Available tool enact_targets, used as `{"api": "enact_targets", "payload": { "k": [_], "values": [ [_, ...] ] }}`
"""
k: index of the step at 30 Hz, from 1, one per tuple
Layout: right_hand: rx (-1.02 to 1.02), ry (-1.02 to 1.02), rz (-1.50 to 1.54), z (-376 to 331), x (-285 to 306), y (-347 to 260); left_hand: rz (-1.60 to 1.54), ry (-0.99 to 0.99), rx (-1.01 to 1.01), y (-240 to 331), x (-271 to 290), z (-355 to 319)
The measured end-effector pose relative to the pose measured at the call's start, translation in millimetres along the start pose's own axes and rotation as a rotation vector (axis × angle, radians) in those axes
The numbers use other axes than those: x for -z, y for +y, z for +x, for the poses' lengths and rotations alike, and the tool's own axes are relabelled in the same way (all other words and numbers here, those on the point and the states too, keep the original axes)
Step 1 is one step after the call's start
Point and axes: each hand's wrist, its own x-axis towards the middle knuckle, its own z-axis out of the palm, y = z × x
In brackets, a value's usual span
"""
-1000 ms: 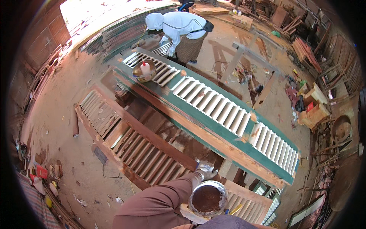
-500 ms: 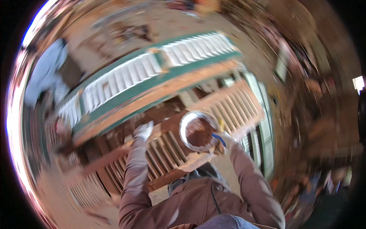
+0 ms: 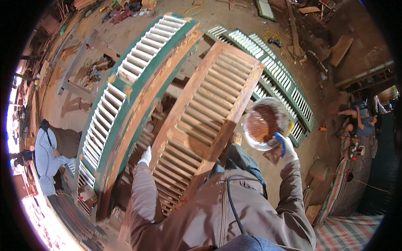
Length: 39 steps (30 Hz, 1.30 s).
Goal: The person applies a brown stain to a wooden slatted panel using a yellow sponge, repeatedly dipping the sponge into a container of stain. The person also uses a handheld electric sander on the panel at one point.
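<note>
**A bowl of brown liquid held up beside a louvred shutter**

The clear bowl [image 3: 264,124] is full of a dark brown liquid and is raised at the right side of the view, above the right edge of the brown wooden shutter [image 3: 209,121]. The right hand [image 3: 284,146], in a white glove with blue on it, grasps the bowl from below at its lower right rim; a brown rag or pad [image 3: 274,154] is pressed under the same fingers.

The left hand [image 3: 145,156], also in a white glove, rests on the left rail of the brown shutter, near its lower part. Its fingers are curled on the edge, but I cannot tell if they really clench it.

The brown shutter lies tilted over a long green and white shutter [image 3: 125,96]. A second green and white shutter [image 3: 280,79] lies behind the bowl. At the far left, another person in a pale hooded coat [image 3: 46,159] bends over the end of the long shutter.
</note>
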Motion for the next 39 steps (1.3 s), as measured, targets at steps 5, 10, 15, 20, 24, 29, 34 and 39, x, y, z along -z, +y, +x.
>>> {"api": "enact_targets", "payload": {
  "k": [5,10,15,20,24,29,34,39],
  "values": [
    [0.109,0.082,0.289,-26,95,48,0.281,0.147,-0.184,-26,38,-15],
    [0.238,0.211,0.262,-31,196,100,0.402,0.228,-0.195,13,62,-66],
    [0.230,0.058,0.375,-40,174,110,0.444,0.346,-0.198,18,80,-122],
    [0.250,0.011,0.352,-17,163,111,0.391,0.483,-0.188,37,83,-188],
    [0.190,-0.063,0.268,-2,154,71,0.302,0.770,-0.153,93,76,-273],
    [0.260,-0.127,0.119,21,124,17,0.319,1.458,-0.157,124,36,-332],
    [0.308,-0.233,-0.049,53,112,-57,0.052,1.478,-0.098,185,39,-388],
    [0.128,-0.319,0.059,58,102,-101,0.010,1.421,-0.020,206,4,-430]
  ]
}}
